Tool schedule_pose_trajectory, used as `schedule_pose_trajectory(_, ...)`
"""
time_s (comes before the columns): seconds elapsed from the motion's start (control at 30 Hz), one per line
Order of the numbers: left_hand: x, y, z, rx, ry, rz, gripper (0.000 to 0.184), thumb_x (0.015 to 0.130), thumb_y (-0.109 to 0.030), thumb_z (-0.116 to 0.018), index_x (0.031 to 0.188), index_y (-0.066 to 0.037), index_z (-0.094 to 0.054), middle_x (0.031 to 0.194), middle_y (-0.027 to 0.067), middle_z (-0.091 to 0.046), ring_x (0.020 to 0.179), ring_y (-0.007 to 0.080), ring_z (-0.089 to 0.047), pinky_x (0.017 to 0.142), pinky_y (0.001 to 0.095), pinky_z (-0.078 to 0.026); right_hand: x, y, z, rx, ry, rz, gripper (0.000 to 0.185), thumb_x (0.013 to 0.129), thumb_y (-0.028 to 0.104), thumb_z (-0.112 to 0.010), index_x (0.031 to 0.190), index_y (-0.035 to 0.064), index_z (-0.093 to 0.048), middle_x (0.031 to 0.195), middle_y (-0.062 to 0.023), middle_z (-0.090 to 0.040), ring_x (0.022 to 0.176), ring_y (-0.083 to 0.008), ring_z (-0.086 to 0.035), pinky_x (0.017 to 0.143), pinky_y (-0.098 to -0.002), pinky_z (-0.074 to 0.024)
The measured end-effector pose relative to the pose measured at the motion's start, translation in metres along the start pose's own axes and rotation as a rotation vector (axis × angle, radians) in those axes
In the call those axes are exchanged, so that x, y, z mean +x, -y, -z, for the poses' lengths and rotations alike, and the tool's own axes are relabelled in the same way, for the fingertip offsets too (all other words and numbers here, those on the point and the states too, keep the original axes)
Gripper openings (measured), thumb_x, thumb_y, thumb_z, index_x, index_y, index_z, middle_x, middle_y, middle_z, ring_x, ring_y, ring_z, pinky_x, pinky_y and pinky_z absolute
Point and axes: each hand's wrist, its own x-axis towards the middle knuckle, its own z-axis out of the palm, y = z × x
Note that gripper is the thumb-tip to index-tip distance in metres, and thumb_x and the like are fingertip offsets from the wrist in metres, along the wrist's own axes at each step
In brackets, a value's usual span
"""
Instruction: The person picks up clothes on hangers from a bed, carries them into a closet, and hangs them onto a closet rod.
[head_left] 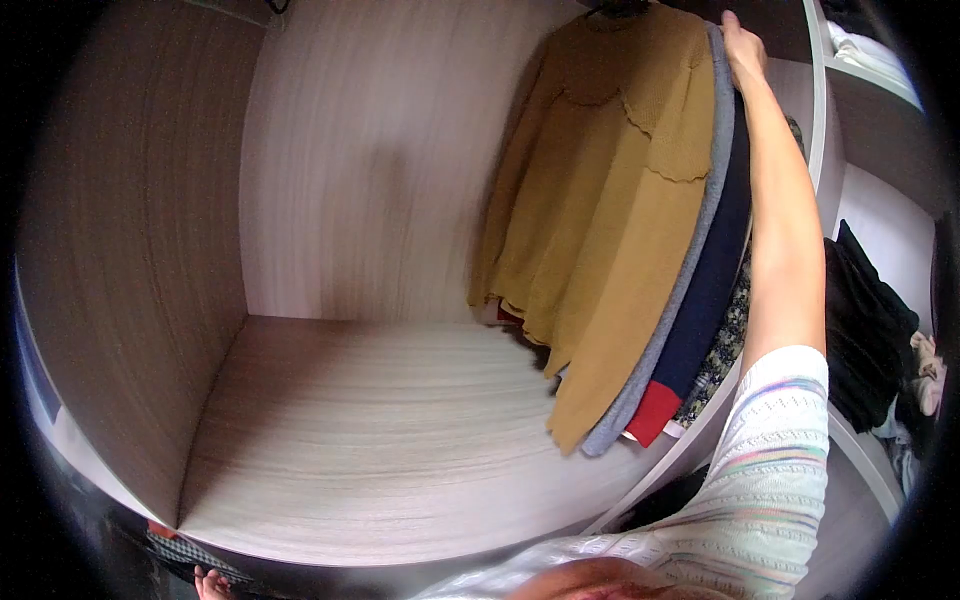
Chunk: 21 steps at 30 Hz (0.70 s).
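Observation:
Mustard knit sweater [600, 200] hangs in front of several other garments on the right side of the wardrobe compartment. Behind it show the edges of a grey garment [715, 150], a navy garment [710, 310] with a red cuff, and a patterned garment [728, 340]. My right hand [743, 52] is raised to the shoulder of these hanging clothes, its fingers curled against them and partly hidden. Only the fingertips of my left hand [212, 584] show at the bottom left, loosely bent and apart, beside a checkered cloth [190, 553].
The compartment has a wood-grain floor [370, 430], back panel [380, 230] and left side wall [140, 250]. To the right, past a pale divider edge [822, 120], are shelves with black clothes [865, 330] and a white folded cloth [865, 50] higher up.

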Motion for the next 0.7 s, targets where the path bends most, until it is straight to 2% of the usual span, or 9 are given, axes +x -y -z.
schedule_pose_trajectory(0.03, -0.002, 0.000, 0.000, -0.021, 0.003, -0.013, 0.027, 0.077, -0.008, -0.050, 0.101, 0.002, -0.059, 0.086, 0.0112, -0.061, 0.074, 0.0223, -0.058, 0.064, 0.0334, -0.048, 0.003, -0.006, 0.005, 0.023, -0.039, -0.026, 0.048, 0.081, 0.050, -0.040, 0.104, 0.0140, -0.062, 0.111, -0.0208, -0.055, 0.109, -0.0389, -0.047, 0.092, -0.0428, -0.0359)
schedule_pose_trajectory(0.07, -0.002, -0.001, 0.000, -0.023, -0.003, -0.004, 0.027, 0.077, -0.008, -0.050, 0.101, 0.002, -0.059, 0.087, 0.0113, -0.061, 0.075, 0.0225, -0.058, 0.065, 0.0338, -0.048, 0.005, -0.009, 0.006, -0.110, -0.089, 0.004, 0.040, 0.081, 0.043, -0.044, 0.103, 0.0147, -0.062, 0.109, -0.0220, -0.055, 0.108, -0.0379, -0.048, 0.092, -0.0422, -0.0359)
schedule_pose_trajectory(0.2, 0.000, 0.004, 0.002, -0.057, -0.003, 0.032, 0.028, 0.078, -0.008, -0.049, 0.101, 0.004, -0.057, 0.089, 0.0129, -0.060, 0.077, 0.0240, -0.058, 0.067, 0.0348, -0.048, -0.016, -0.004, 0.019, -0.390, 0.103, -0.099, 0.027, 0.079, 0.025, -0.053, 0.102, 0.0152, -0.063, 0.110, -0.0201, -0.055, 0.106, -0.0354, -0.050, 0.089, -0.0439, -0.0384)
schedule_pose_trajectory(0.3, 0.000, 0.006, 0.005, -0.092, 0.011, 0.033, 0.027, 0.079, -0.007, -0.048, 0.101, 0.006, -0.056, 0.089, 0.0145, -0.060, 0.078, 0.0248, -0.058, 0.069, 0.0347, -0.049, -0.010, -0.027, 0.008, -0.241, 0.020, 0.127, 0.029, 0.077, 0.034, -0.055, 0.103, 0.0225, -0.061, 0.107, -0.0117, -0.059, 0.104, -0.0321, -0.053, 0.086, -0.0384, -0.0419)
schedule_pose_trajectory(0.33, -0.001, 0.005, 0.006, -0.100, 0.015, 0.028, 0.027, 0.079, -0.007, -0.047, 0.100, 0.007, -0.056, 0.089, 0.0150, -0.060, 0.078, 0.0249, -0.058, 0.069, 0.0346, -0.049, -0.011, -0.025, 0.003, -0.203, -0.044, 0.109, 0.033, 0.075, 0.032, -0.059, 0.106, 0.0223, -0.059, 0.108, -0.0116, -0.059, 0.104, -0.0317, -0.053, 0.086, -0.0386, -0.0420)
schedule_pose_trajectory(0.47, -0.003, 0.004, 0.010, -0.132, 0.042, -0.015, 0.024, 0.079, -0.005, -0.046, 0.097, 0.009, -0.056, 0.088, 0.0154, -0.060, 0.078, 0.0247, -0.059, 0.070, 0.0335, -0.049, -0.013, -0.017, -0.002, -0.150, -0.053, 0.017, 0.033, 0.078, 0.027, -0.056, 0.109, 0.0156, -0.058, 0.111, -0.0129, -0.057, 0.104, -0.0336, -0.052, 0.087, -0.0427, -0.0407)
schedule_pose_trajectory(0.57, 0.005, 0.019, 0.017, -0.123, 0.048, -0.066, 0.022, 0.079, -0.005, -0.047, 0.093, 0.008, -0.058, 0.083, 0.0132, -0.061, 0.074, 0.0226, -0.060, 0.068, 0.0314, -0.049, -0.015, -0.018, 0.001, -0.095, -0.001, 0.113, 0.035, 0.080, 0.030, -0.053, 0.110, 0.0144, -0.057, 0.111, -0.0161, -0.056, 0.104, -0.0354, -0.051, 0.087, -0.0423, -0.0404)
schedule_pose_trajectory(0.63, 0.024, 0.029, 0.028, -0.057, 0.041, -0.065, 0.021, 0.079, -0.005, -0.047, 0.092, 0.007, -0.059, 0.081, 0.0123, -0.062, 0.073, 0.0216, -0.060, 0.068, 0.0303, -0.050, -0.015, -0.023, -0.004, -0.082, -0.078, 0.166, 0.036, 0.080, 0.037, -0.050, 0.106, 0.0137, -0.060, 0.105, -0.0176, -0.058, 0.101, -0.0335, -0.054, 0.085, -0.0392, -0.0420)
schedule_pose_trajectory(0.7, 0.011, 0.012, 0.022, 0.013, 0.015, -0.030, 0.018, 0.077, -0.011, -0.055, 0.087, 0.002, -0.062, 0.075, 0.0094, -0.061, 0.067, 0.0195, -0.057, 0.063, 0.0288, -0.047, -0.009, -0.035, -0.017, -0.069, -0.125, 0.162, 0.038, 0.080, 0.040, -0.048, 0.105, 0.0141, -0.060, 0.102, -0.0184, -0.059, 0.099, -0.0333, -0.055, 0.084, -0.0381, -0.0426)
